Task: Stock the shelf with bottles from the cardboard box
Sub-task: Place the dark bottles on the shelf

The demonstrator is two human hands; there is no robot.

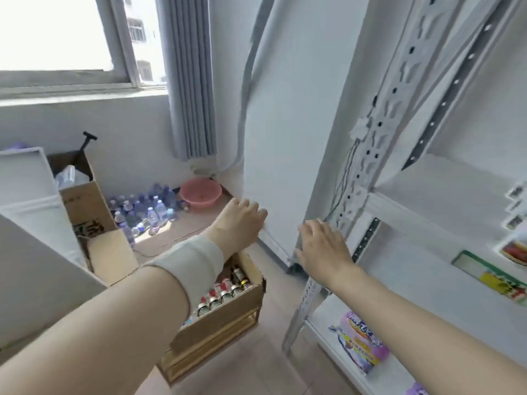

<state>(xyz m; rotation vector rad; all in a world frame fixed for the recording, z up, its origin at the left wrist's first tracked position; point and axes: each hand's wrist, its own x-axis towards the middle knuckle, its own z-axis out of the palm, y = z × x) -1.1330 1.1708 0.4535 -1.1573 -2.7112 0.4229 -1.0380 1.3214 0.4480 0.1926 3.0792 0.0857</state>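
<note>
Gripping nothing at present: extending bare left hand (pixel 242 220) above far end of open brown cardboard box (pixel 216 323), letting fingers droop loosely with nothing between them. Extending bare right hand (pixel 325 249) to right of box, spreading fingers straight and apart, next to perforated front post of white metal shelf (pixel 433 183); contact with post not determinable. Judging placement as preparation for reach: positioning left hand over stock for a downward pick, positioning right hand toward destination rack. Wearing white elastic band (pixel 196 263) on left wrist, directly above box. Locating small glass bottles with metal caps (pixel 225 290) inside box, packed in rows along near wall, none yet lifted out. Standing upright: pointing caps upward, running long axis vertical, exposing caps and necks for a top-down pinch. Judging stocking of shelf to right of box as pending.
</note>
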